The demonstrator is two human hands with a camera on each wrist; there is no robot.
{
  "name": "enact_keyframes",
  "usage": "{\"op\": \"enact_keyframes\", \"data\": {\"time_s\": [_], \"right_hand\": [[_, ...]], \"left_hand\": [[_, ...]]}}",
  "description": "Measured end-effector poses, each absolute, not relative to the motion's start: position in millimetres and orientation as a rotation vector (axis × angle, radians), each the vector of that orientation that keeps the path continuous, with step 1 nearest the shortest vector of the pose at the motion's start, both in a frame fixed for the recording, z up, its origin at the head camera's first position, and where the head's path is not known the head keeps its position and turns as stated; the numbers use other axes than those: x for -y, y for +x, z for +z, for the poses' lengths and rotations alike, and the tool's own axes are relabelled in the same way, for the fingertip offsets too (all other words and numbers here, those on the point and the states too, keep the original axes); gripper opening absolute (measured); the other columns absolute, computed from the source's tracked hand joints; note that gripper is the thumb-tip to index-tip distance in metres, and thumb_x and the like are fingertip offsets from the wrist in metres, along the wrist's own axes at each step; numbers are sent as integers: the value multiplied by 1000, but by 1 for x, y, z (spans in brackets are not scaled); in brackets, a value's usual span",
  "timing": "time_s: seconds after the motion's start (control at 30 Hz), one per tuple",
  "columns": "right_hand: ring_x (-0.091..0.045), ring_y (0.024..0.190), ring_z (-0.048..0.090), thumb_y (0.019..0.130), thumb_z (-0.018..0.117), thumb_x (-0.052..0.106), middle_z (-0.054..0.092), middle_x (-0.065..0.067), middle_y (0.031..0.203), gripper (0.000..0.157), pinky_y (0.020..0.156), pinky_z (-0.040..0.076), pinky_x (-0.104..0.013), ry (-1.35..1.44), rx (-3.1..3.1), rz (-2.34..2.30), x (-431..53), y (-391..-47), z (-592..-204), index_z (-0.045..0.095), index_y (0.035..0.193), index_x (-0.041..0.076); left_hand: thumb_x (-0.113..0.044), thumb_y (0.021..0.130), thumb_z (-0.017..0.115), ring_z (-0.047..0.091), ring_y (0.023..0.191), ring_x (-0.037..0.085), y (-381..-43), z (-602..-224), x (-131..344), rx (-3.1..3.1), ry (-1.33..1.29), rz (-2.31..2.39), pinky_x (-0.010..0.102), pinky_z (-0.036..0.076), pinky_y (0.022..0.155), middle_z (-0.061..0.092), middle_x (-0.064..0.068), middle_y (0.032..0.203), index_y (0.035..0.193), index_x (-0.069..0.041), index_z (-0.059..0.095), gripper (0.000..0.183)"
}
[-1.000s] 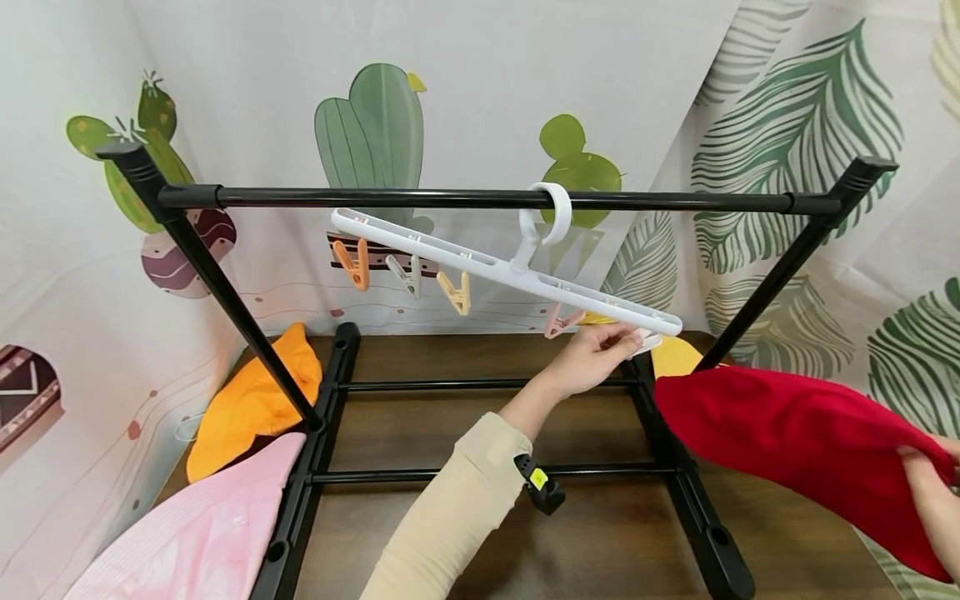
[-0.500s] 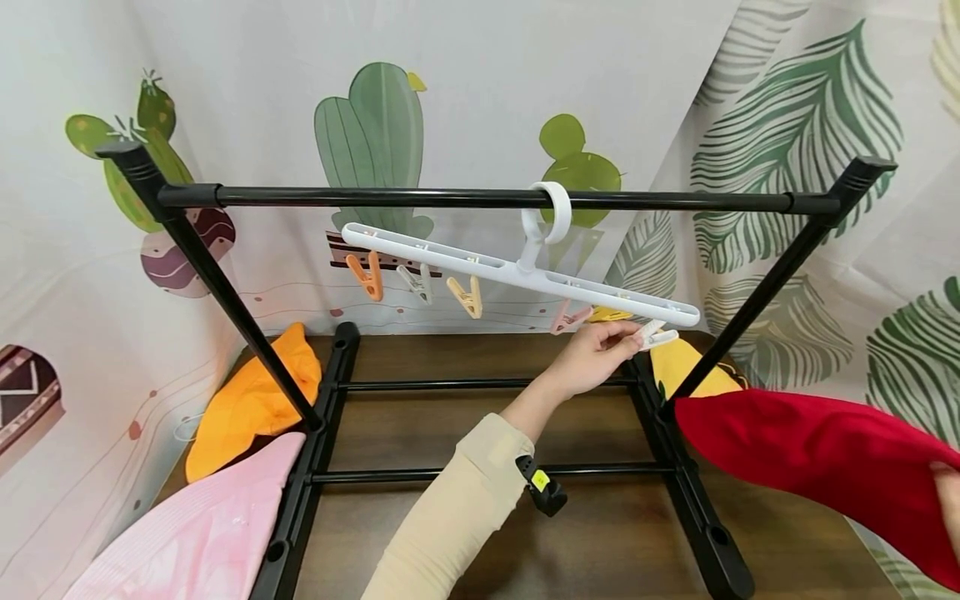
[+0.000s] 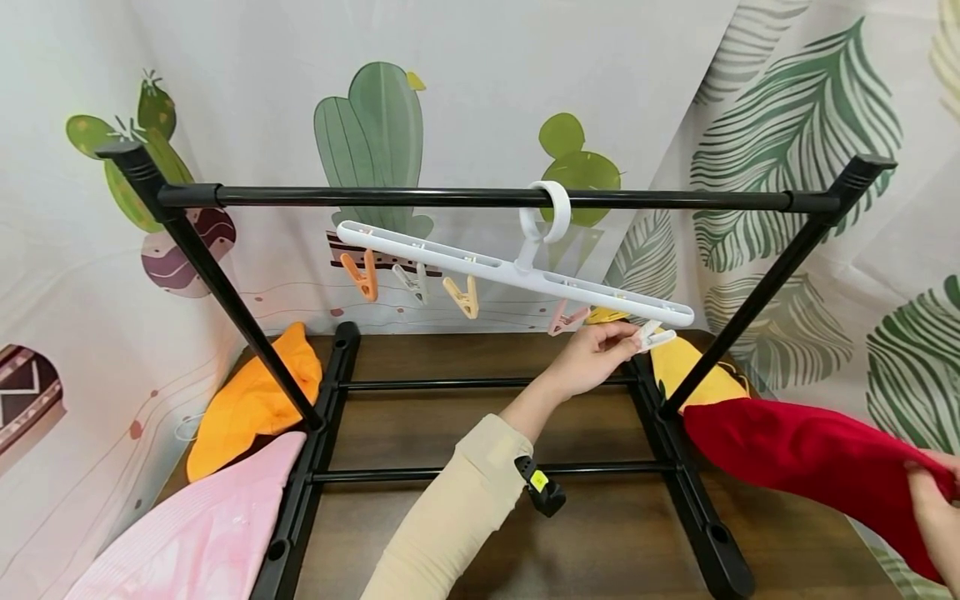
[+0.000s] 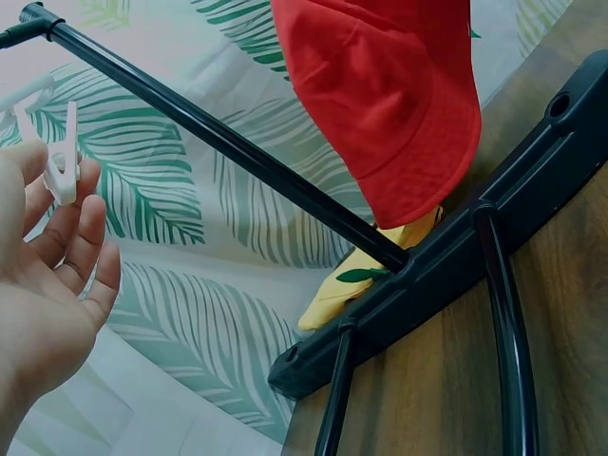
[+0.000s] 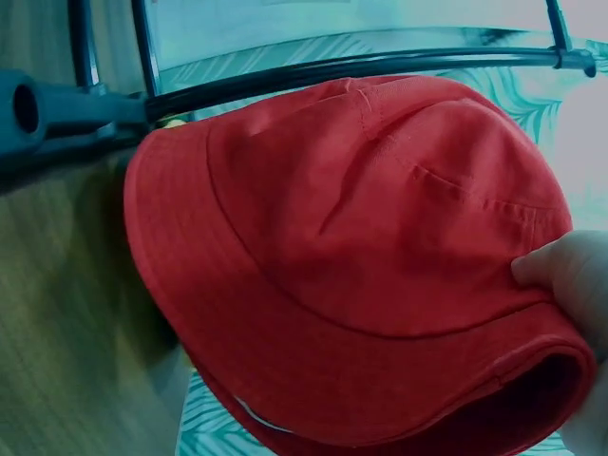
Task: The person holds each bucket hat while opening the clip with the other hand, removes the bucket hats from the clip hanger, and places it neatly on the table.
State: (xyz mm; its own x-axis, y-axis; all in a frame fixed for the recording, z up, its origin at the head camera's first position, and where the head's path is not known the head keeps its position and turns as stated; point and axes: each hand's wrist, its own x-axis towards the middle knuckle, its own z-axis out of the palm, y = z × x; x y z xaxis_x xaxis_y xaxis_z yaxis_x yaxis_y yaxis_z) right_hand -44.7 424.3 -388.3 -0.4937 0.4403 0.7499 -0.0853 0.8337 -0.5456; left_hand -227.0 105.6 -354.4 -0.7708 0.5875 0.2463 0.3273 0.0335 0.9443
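A white clip hanger (image 3: pixel 480 267) hooks over the black rack's top bar and tilts down to the right. From it dangle an orange clip (image 3: pixel 362 275), a grey-white clip (image 3: pixel 411 282), a yellow clip (image 3: pixel 462 297) and a pink clip (image 3: pixel 567 318). My left hand (image 3: pixel 594 358) pinches the white clip (image 4: pixel 63 166) near the hanger's right end. At the right, my right hand (image 3: pixel 937 508) grips a red bucket hat (image 5: pixel 380 237) by its side, thumb on the crown. The hat is held low beside the rack's right leg; most of the right hand is outside the right wrist view.
The black rack (image 3: pixel 375 197) stands on a wooden surface (image 3: pixel 495 429). An orange hat (image 3: pixel 258 404) and a pink hat (image 3: pixel 195 525) lie at its left. A yellow hat (image 3: pixel 693 375) lies behind the right leg, partly covered by the red hat. Patterned curtains (image 3: pixel 480 100) hang behind.
The hanger has shifted slightly right and become a little more level, baring more of the white clip. The red hat has dropped lower and moved slightly right. My left hand keeps its pinch, nearly still.
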Motion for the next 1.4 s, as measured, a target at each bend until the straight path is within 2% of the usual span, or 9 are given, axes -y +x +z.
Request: {"op": "enact_keyframes", "data": {"time_s": [0.2,0.53,0.63,0.77,0.87,1.0,1.23,1.37,1.4], "right_hand": [[23,55,31,78,56,-8,41,44,67,57,50,22,-2,-170,1977,699,-428,-47,-397,51,82,49],[22,70,43,77,52,-13,52,40,87,54,58,29,3,101,2009,790,-437,-53,-412,59,91,39],[21,71,44,79,53,-10,52,39,88,47,58,31,3,133,2042,798,-436,-51,-415,62,90,34],[23,71,42,79,54,-12,48,41,87,55,57,32,3,80,2094,758,-435,-48,-419,59,91,41],[23,72,41,80,55,-12,46,42,87,59,56,32,3,75,2114,747,-436,-46,-420,54,94,45],[22,74,42,81,53,-12,47,41,88,57,54,33,2,115,2130,757,-440,-43,-424,54,94,44],[25,82,40,92,52,9,44,41,96,29,57,34,0,210,2230,676,-448,-37,-436,59,92,38],[28,82,34,79,64,-7,44,38,92,29,56,34,0,163,2407,545,-448,-33,-441,66,83,22],[27,80,34,73,66,-11,47,34,88,36,54,34,-1,155,2458,502,-448,-32,-442,66,83,24]], "left_hand": [[-19,95,51,54,77,1,-228,-358,-106,-2090,997,1809,16,43,62,67,6,101,118,-9,62,27],[-23,94,53,58,82,-1,-228,-364,-103,-2111,1060,1814,17,45,65,68,-2,96,112,-15,65,23],[-17,93,54,51,106,-5,-223,-358,-97,-2103,1067,1821,15,46,72,66,1,106,111,-9,65,22],[-12,93,54,51,110,-5,-218,-352,-88,-2109,1040,1809,15,47,78,66,6,107,110,-6,65,22],[-17,94,53,59,86,-1,-222,-362,-87,-2133,994,1766,16,48,73,68,3,98,111,-11,65,22],[-23,94,53,59,84,0,-227,-377,-85,-2154,983,1726,18,47,69,67,0,99,111,-18,65,22],[-22,94,53,60,84,1,-226,-384,-72,-2186,1030,1707,19,48,70,67,2,98,108,-15,65,20],[-22,94,53,61,87,7,-224,-386,-65,-2195,1029,1702,19,47,69,67,5,99,108,-13,65,21],[-22,94,52,61,88,8,-224,-386,-63,-2200,1026,1698,19,47,69,67,5,99,108,-13,65,21]]}}
